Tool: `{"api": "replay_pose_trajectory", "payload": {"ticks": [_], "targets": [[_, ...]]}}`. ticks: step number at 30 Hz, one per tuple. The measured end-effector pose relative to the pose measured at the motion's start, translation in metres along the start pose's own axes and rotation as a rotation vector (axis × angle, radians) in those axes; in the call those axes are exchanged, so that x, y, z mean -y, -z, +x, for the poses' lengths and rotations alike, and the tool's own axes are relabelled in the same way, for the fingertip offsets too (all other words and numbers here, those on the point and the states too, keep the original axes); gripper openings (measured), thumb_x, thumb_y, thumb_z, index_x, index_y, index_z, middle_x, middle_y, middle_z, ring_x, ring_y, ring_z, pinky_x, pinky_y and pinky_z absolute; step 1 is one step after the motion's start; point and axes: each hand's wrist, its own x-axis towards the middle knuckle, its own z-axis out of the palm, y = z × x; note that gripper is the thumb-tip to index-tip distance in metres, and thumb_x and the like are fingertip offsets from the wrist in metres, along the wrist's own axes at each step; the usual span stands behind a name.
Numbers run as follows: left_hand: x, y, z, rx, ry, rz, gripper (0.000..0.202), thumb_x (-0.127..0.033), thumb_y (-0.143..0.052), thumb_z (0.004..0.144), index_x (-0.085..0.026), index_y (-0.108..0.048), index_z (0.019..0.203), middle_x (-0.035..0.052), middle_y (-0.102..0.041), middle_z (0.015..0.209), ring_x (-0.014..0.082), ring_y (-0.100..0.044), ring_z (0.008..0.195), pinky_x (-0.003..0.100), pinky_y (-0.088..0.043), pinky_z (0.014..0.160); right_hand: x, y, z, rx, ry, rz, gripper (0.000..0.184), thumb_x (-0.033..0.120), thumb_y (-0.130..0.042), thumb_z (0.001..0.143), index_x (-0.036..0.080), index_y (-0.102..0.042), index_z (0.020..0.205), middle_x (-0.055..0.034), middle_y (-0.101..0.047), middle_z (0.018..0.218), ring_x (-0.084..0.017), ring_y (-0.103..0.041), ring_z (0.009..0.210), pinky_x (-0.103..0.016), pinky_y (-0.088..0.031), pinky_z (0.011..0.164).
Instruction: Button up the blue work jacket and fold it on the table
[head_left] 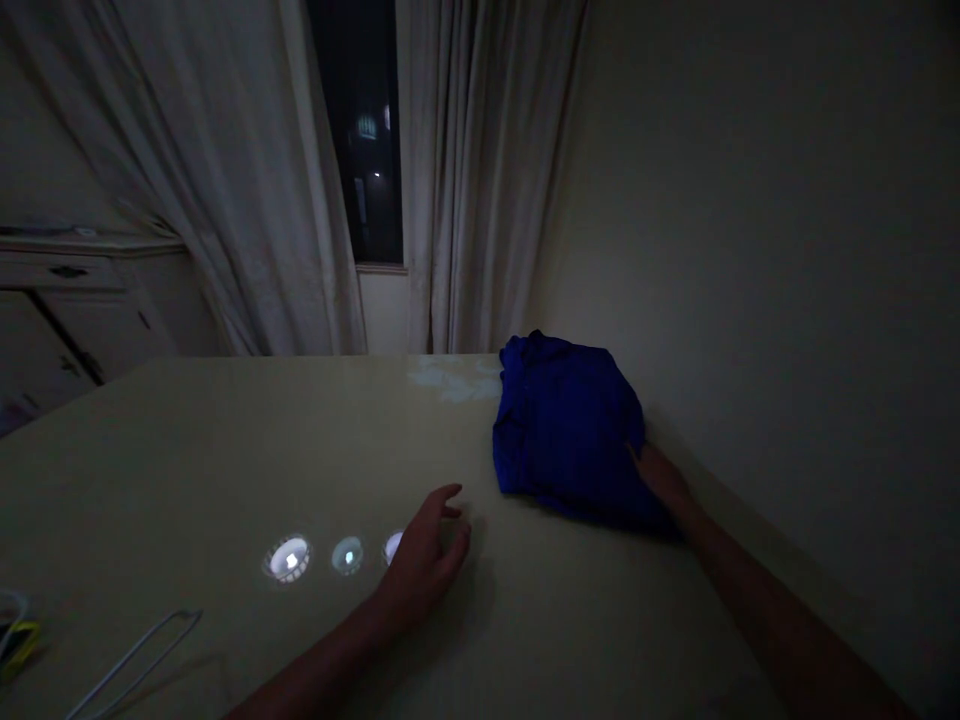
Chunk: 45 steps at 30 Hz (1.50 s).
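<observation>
A folded dark blue cloth lies on the pale table near the right wall. My right hand rests against the cloth's near right side, fingers partly tucked at its edge; whether they grip it is unclear. My left hand hovers just above the table left of the cloth, fingers loosely curled and apart, holding nothing.
Three round light reflections shine on the tabletop beside my left hand. A white cable and a yellowish object lie at the near left. Curtains frame a dark window. A white cabinet stands far left.
</observation>
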Motion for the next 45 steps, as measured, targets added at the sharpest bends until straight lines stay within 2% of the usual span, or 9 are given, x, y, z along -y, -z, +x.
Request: {"api": "replay_pose_trajectory", "payload": {"ticks": [7, 13, 17, 21, 26, 29, 32, 36, 45], "targets": [[-0.015, -0.014, -0.005, 0.314, -0.29, 0.145, 0.027, -0.035, -0.056, 0.097, -0.02, -0.059, 0.075, -0.0003, -0.062, 0.07, 0.013, -0.055, 0.064, 0.028, -0.034, 0.062, 0.118, -0.03, -0.063, 0.102, 0.188, -0.356, 0.051, 0.045, -0.044, 0.104, 0.008, -0.079, 0.105, -0.0255, -0.077, 0.108, -0.032, -0.077, 0.1, -0.036, -0.053, 0.088], [-0.012, -0.015, -0.012, 0.406, -0.56, 0.307, 0.023, -0.026, -0.066, 0.085, -0.019, -0.055, 0.066, -0.0002, -0.066, 0.066, 0.0112, -0.052, 0.056, 0.031, -0.023, 0.055, 0.258, -0.06, -0.133, 0.158, 0.491, -0.322, 0.048, 0.044, -0.048, 0.101, 0.008, -0.081, 0.1, -0.0243, -0.078, 0.101, -0.034, -0.076, 0.096, -0.043, -0.053, 0.087], [-0.004, -0.013, -0.022, 0.428, -0.666, 0.401, 0.021, -0.024, -0.069, 0.081, -0.02, -0.057, 0.065, 0.0002, -0.069, 0.065, 0.0117, -0.053, 0.052, 0.032, -0.023, 0.052, 0.298, -0.071, -0.166, 0.339, 0.883, -0.211, 0.04, 0.042, -0.067, 0.092, 0.012, -0.076, 0.117, -0.0197, -0.077, 0.114, -0.032, -0.072, 0.108, -0.04, -0.052, 0.095], [-0.003, -0.01, -0.03, 0.434, -0.726, 0.454, 0.021, -0.03, -0.071, 0.084, -0.02, -0.06, 0.068, 0.0007, -0.07, 0.067, 0.0127, -0.056, 0.052, 0.031, -0.029, 0.052, 0.277, -0.048, -0.128, 0.387, 1.156, 0.248, 0.042, 0.051, -0.068, 0.095, 0.026, -0.072, 0.128, -0.0071, -0.075, 0.124, -0.023, -0.069, 0.116, -0.033, -0.05, 0.102], [-0.011, -0.009, -0.027, 0.436, -0.719, 0.454, 0.021, -0.033, -0.071, 0.085, -0.021, -0.063, 0.069, 0.0003, -0.072, 0.067, 0.0138, -0.062, 0.054, 0.031, -0.031, 0.05, 0.163, -0.006, -0.007, -0.159, 0.514, 0.137, 0.076, 0.053, -0.081, 0.08, 0.021, -0.059, 0.146, -0.0188, -0.048, 0.159, -0.037, -0.044, 0.147, -0.051, -0.035, 0.122], [-0.009, -0.019, -0.021, 0.43, -0.747, 0.444, 0.028, -0.04, -0.071, 0.09, -0.022, -0.065, 0.069, -0.0006, -0.074, 0.069, 0.0139, -0.065, 0.054, 0.031, -0.028, 0.048, 0.09, -0.008, 0.044, -0.156, 0.057, 0.043, 0.074, 0.056, -0.074, 0.084, 0.018, -0.059, 0.147, -0.0249, -0.05, 0.155, -0.042, -0.043, 0.149, -0.052, -0.041, 0.117], [-0.006, -0.026, -0.017, 0.454, -0.738, 0.413, 0.03, -0.046, -0.068, 0.094, -0.024, -0.07, 0.074, -0.0007, -0.076, 0.068, 0.0149, -0.068, 0.055, 0.029, -0.031, 0.049, 0.072, -0.039, 0.061, -0.012, 0.064, 0.061, 0.054, 0.05, -0.062, 0.09, 0.019, -0.067, 0.135, -0.0211, -0.066, 0.138, -0.037, -0.061, 0.132, -0.045, -0.051, 0.105], [-0.014, -0.021, -0.014, 0.498, -0.684, 0.4, 0.031, -0.049, -0.065, 0.096, -0.025, -0.073, 0.078, 0.0002, -0.076, 0.068, 0.0177, -0.071, 0.059, 0.029, -0.038, 0.053, 0.137, -0.086, 0.05, 0.109, 0.142, -0.041, 0.038, 0.042, -0.057, 0.093, 0.016, -0.072, 0.116, -0.0211, -0.074, 0.119, -0.032, -0.07, 0.113, -0.037, -0.053, 0.092], [0.006, -0.044, -0.007, 0.567, -0.719, 0.382, 0.006, -0.035, -0.073, 0.089, -0.032, -0.077, 0.091, 0.0006, -0.08, 0.08, 0.0206, -0.073, 0.068, 0.033, -0.041, 0.049, 0.365, -0.133, 0.001, 0.26, 0.246, -0.033, 0.044, 0.051, -0.053, 0.101, 0.015, -0.072, 0.119, -0.0242, -0.072, 0.123, -0.035, -0.069, 0.116, -0.042, -0.053, 0.093]]}}
